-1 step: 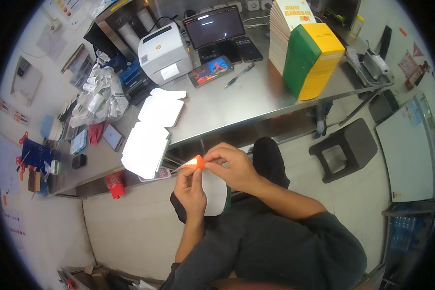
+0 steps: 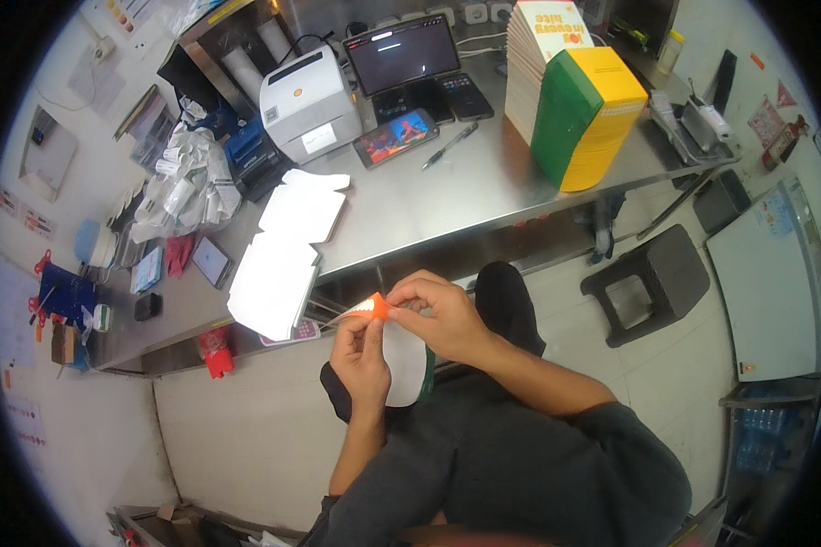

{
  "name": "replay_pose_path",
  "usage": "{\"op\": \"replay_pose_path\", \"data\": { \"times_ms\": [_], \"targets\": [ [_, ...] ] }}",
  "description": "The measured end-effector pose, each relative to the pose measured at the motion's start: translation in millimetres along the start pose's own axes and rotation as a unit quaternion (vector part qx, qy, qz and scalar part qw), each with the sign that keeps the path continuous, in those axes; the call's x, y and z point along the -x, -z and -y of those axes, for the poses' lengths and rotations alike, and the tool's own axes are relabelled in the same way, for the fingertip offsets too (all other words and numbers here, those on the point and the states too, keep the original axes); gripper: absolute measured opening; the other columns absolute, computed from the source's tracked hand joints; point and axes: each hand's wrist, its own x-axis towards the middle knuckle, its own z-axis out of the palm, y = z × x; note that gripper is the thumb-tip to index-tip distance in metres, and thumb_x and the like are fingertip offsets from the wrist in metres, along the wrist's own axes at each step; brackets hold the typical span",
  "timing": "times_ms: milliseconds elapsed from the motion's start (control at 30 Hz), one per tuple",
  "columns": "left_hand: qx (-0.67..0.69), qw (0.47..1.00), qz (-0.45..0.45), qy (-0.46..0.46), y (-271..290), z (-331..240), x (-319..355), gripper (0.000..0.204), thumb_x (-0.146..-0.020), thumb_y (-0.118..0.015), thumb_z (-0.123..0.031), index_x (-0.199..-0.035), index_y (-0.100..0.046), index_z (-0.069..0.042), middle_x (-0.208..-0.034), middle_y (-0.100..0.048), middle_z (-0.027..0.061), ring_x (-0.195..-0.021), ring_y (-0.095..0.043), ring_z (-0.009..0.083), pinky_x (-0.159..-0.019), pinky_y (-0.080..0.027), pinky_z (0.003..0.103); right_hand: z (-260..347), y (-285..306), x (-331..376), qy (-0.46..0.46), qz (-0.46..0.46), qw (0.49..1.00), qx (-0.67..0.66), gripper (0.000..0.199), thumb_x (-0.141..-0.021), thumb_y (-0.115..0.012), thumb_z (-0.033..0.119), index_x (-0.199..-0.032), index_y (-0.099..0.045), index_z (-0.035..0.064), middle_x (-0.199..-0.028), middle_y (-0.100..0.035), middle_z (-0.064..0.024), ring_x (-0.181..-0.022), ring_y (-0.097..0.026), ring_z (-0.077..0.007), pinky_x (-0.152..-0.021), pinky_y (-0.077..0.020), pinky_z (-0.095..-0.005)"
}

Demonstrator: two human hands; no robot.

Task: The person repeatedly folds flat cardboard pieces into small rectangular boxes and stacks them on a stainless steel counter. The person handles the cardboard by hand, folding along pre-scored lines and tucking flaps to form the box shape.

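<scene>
In front of my lap, my left hand (image 2: 360, 360) pinches a small orange-and-white piece of folded card or paper (image 2: 374, 308) between thumb and fingers. My right hand (image 2: 440, 314) grips the same piece at its right end, fingers bent and thumb pressed in. Under both hands, a white rounded flat piece with a green edge (image 2: 405, 372) rests on my lap, partly covered by the left hand. Beyond the left hand, white die-cut card sheets (image 2: 274, 264) lie stacked at the steel table's front edge, overhanging it a little.
The steel table (image 2: 410, 205) holds a white label printer (image 2: 310, 100), a laptop (image 2: 403, 56), a phone showing a picture (image 2: 396, 137), a pen (image 2: 450, 147) and a tall stack of yellow-green card pieces (image 2: 588, 118). A dark stool (image 2: 652, 283) stands on the floor to the right.
The whole view has shifted very slightly. Both hands keep their hold on the orange-and-white piece in nearly the same pose.
</scene>
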Motion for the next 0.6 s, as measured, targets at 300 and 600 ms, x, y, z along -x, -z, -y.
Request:
{"op": "replay_pose_path", "data": {
  "times_ms": [300,600],
  "targets": [
    [0.027,0.999,0.033,0.002,-7.2,19.6,-21.0,0.007,-0.105,-0.067,-0.001,-0.111,-0.066,0.001,-0.109,-0.070,0.0057,-0.098,-0.066,0.0099,-0.087,-0.052,0.025,-11.4,12.7,-16.5,-0.066,0.008,0.994,-0.090,0.011,-0.101,-0.072,0.002,-0.109,-0.074,-0.0052,-0.120,-0.067,-0.0079,-0.103,-0.069,-0.0113,-0.090,-0.0570,-0.0256],
    [0.059,0.998,0.034,0.017,12.6,27.9,-12.4,0.010,-0.105,-0.066,0.000,-0.114,-0.064,0.002,-0.113,-0.070,0.0080,-0.102,-0.066,0.0118,-0.092,-0.053,0.027,-17.5,-14.4,4.5,-0.028,-0.012,0.998,-0.059,0.012,-0.100,-0.074,0.006,-0.108,-0.074,-0.0040,-0.122,-0.069,-0.0103,-0.103,-0.070,-0.0140,-0.088,-0.0572,-0.0274]
  ]
}}
